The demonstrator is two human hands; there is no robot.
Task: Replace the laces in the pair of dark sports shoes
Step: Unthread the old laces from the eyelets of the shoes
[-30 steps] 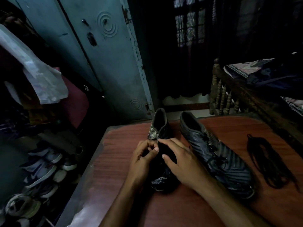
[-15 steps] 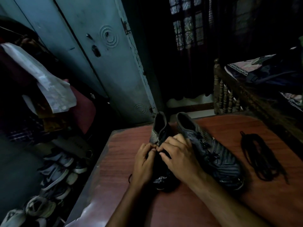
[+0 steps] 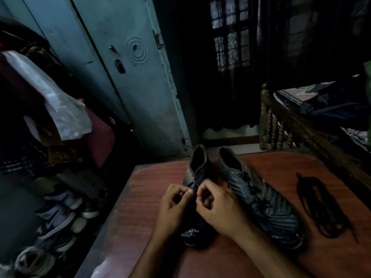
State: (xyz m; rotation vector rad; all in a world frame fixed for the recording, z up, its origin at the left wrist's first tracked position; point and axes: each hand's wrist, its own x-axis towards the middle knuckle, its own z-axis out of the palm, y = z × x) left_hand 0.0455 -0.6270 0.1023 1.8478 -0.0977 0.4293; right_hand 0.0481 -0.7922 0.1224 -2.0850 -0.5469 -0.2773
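Two dark sports shoes lie side by side on a reddish wooden table (image 3: 230, 261), heels away from me. The left shoe (image 3: 197, 167) is under both my hands. My left hand (image 3: 174, 203) and my right hand (image 3: 216, 205) are curled over its lacing area, fingertips pinched together on a dark lace; the lace itself is mostly hidden in the dim light. The right shoe (image 3: 267, 205) still carries a dark lace and lies untouched. A loose bundle of dark laces (image 3: 319, 205) rests on the table to the right of the shoes.
A blue metal cupboard (image 3: 124, 77) stands behind the table's left corner. Several shoes (image 3: 60, 217) sit on the floor at left below hanging clothes. A wooden bed rail (image 3: 301, 127) and bedding border the table at right.
Both hands have drawn closer to me and curled tighter, fingertips now pinched together over the left shoe's lacing. The view has shifted slightly; the shoes have stayed in place.
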